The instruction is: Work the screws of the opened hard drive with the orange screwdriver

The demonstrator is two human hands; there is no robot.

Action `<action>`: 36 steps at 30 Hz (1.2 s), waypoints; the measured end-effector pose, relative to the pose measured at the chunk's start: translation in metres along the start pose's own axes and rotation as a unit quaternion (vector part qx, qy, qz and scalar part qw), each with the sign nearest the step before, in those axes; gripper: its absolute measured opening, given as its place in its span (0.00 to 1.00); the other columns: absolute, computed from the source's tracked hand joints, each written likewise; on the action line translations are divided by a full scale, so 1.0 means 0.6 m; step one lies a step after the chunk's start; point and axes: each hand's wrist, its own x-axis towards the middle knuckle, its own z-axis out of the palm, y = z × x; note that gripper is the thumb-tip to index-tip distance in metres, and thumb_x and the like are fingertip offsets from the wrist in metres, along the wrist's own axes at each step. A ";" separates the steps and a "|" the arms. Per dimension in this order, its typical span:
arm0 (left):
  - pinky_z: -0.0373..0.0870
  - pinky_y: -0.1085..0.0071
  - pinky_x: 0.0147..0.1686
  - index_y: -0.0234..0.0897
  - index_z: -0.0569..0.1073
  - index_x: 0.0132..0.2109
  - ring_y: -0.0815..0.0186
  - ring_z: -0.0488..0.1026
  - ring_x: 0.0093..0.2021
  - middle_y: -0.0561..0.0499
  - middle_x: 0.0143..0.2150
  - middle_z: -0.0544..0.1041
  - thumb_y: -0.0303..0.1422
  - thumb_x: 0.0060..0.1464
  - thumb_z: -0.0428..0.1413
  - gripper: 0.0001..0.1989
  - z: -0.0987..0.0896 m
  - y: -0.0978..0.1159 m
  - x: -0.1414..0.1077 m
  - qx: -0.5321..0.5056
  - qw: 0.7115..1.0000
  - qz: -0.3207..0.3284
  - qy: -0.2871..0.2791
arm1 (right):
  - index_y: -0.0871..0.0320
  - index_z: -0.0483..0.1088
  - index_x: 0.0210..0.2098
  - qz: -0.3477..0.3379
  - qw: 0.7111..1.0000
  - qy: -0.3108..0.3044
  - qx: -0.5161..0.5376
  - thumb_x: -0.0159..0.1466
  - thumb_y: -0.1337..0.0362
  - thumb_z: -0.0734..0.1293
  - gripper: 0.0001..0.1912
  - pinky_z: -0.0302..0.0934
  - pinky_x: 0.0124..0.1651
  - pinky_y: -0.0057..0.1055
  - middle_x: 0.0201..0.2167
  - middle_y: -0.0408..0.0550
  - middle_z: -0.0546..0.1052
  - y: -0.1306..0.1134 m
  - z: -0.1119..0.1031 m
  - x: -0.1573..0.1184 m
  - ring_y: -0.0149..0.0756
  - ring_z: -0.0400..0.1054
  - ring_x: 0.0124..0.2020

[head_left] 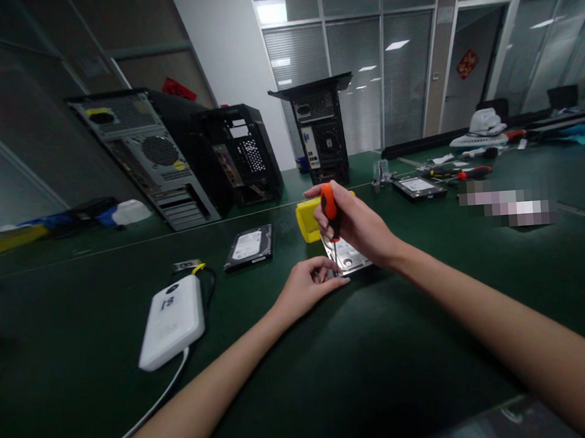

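A silver hard drive point(358, 261) lies on the green table in front of me, partly hidden by my hands. My right hand point(355, 218) grips a screwdriver point(329, 210) with an orange and black handle. Its shaft points down to the drive's near left corner, close to my left fingers. Curled around that corner, my left hand point(311, 281) holds the drive's edge, with the thumb along the near side. Just behind the drive stands a yellow case point(307, 221), partly covered by the right hand.
Another hard drive point(249, 245) lies to the left, near a white power bank point(174, 321) with a cable. Black computer cases point(167, 147) stand at the back. On the right are a further drive point(418, 187), red-handled pliers point(474, 173) and a blurred-out patch.
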 end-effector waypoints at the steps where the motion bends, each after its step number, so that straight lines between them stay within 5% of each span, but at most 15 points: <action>1: 0.51 0.74 0.25 0.33 0.76 0.40 0.70 0.57 0.24 0.58 0.21 0.60 0.49 0.48 0.60 0.22 0.000 0.000 0.000 -0.001 1.000 0.000 0.000 | 0.56 0.65 0.43 -0.001 1.000 0.002 -0.009 0.65 0.48 0.58 0.19 0.55 0.28 0.23 0.25 0.39 0.64 0.002 -0.001 0.000 0.23 0.58 0.23; 15: 0.52 0.74 0.25 0.34 0.76 0.40 0.69 0.57 0.24 0.58 0.21 0.60 0.50 0.47 0.60 0.23 0.001 0.000 0.000 0.003 1.000 -0.005 0.005 | 0.55 0.60 0.39 -0.021 0.999 0.019 -0.043 0.63 0.56 0.65 0.12 0.56 0.26 0.21 0.26 0.37 0.69 0.007 -0.003 0.001 0.22 0.62 0.23; 36: 0.51 0.73 0.25 0.33 0.75 0.38 0.69 0.57 0.24 0.58 0.22 0.61 0.49 0.48 0.59 0.22 0.000 0.000 0.000 0.005 1.000 0.002 0.001 | 0.53 0.63 0.45 -0.011 0.998 -0.004 -0.069 0.66 0.53 0.60 0.13 0.52 0.27 0.24 0.23 0.38 0.60 0.005 0.007 -0.003 0.25 0.55 0.24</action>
